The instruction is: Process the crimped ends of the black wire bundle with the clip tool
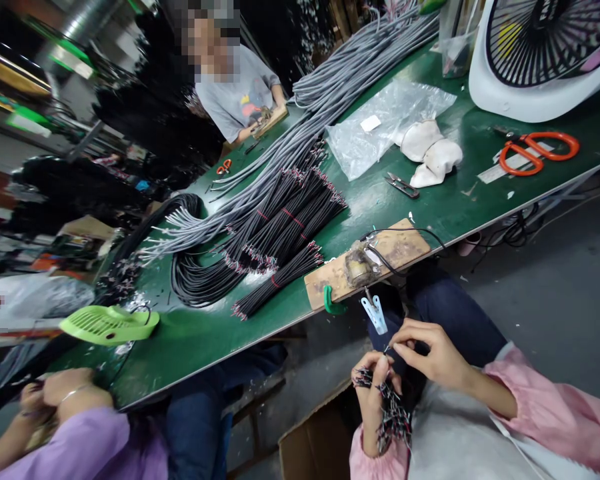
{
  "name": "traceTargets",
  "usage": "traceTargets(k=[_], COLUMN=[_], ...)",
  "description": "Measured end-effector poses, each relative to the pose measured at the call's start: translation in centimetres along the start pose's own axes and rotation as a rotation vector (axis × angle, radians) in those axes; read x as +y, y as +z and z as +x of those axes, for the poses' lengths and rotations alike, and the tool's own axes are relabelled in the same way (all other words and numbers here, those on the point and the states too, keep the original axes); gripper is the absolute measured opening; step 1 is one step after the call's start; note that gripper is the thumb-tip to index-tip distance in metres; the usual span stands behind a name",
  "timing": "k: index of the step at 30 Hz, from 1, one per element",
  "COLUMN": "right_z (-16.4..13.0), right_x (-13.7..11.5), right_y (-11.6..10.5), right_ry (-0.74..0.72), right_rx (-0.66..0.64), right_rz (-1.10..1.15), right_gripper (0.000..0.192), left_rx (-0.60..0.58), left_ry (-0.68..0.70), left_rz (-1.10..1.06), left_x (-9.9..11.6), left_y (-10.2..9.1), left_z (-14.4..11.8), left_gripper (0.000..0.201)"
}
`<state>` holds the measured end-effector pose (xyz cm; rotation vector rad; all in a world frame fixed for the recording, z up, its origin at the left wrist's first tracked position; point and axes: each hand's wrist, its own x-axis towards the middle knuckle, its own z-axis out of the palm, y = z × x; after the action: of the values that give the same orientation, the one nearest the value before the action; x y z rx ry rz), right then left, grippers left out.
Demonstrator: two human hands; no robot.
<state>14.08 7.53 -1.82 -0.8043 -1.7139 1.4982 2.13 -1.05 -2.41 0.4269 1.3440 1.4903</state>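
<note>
My left hand (373, 393) is closed around a bunch of short black cables (394, 417) whose red and white wire ends stick out below the palm. Just above its thumb, my right hand (427, 350) pinches a thin wire end at the top of the bunch; the tip is too small to make out fully. A light blue clothespin (374, 313) hangs from the table edge right above my fingers. It is attached near a wooden board (320, 285) that carries a small motor-like device (359, 265) and a green clamp (333, 301).
Bundles of black cables (300, 220) and long grey cables (350, 87) lie across the green table (460, 200). Orange-handled scissors (540, 152), small snips (403, 186), a plastic bag (380, 120) and a white fan (545, 60) are there. Co-workers sit left and opposite. Below is a cardboard box (315, 437).
</note>
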Motion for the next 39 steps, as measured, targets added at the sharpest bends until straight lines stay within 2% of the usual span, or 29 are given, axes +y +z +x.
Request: traceTargets(k=[5, 9, 14, 19, 21, 25, 27, 30, 33, 36, 39], right_z=[0.1, 0.2, 0.2, 0.1, 0.2, 0.7, 0.9, 0.7, 0.3, 0.0, 0.2], right_x=[-0.3, -0.3, -0.3, -0.5, -0.4, 0.5, 1.0, 1.1, 0.8, 0.5, 0.5], right_y=[0.1, 0.3, 0.3, 0.1, 0.2, 0.7, 0.9, 0.8, 0.4, 0.3, 0.7], right_ry=[-0.016, -0.001, -0.019, 0.026, 0.078, 0.313, 0.379, 0.346, 0.230, 0.140, 0.183], right_rx=[-0.059, -0.035, -0.065, -0.123, -0.134, -0.223, -0.194, -0.136, -0.193, -0.207, -0.144], right_rz=[0.034, 0.025, 0.014, 0.050, 0.110, 0.379, 0.435, 0.481, 0.534, 0.464, 0.446], right_gripper=[0.011, 0.012, 0.016, 0.018, 0.016, 0.015, 0.015, 0.015, 0.020, 0.022, 0.020], left_rx=[-0.035, -0.037, -0.040, -0.058, -0.077, -0.110, -0.120, -0.129, -0.110, -0.084, -0.073], left_ry=[0.040, 0.052, -0.007, -0.068, -0.075, -0.062, -0.060, -0.067, -0.054, -0.040, -0.061], left_rz=[0.051, 0.075, 0.000, -0.063, -0.051, -0.026, -0.029, -0.030, -0.024, -0.029, -0.033], left_x=[0.1, 0.3, 0.2, 0.1, 0.0, -0.1, -0.1, -0.1, -0.1, -0.1, 0.0], left_y=[-0.1, 0.2, 0.3, 0.2, 0.1, 0.0, 0.0, 0.1, 0.0, 0.1, 0.4], left_z=[0.1, 0.0, -0.3, -0.3, -0.3, -0.6, -0.8, -0.7, -0.5, -0.4, -0.5], left_gripper=[0.019, 0.021, 0.026, 0.034, 0.035, 0.036, 0.036, 0.036, 0.037, 0.037, 0.036])
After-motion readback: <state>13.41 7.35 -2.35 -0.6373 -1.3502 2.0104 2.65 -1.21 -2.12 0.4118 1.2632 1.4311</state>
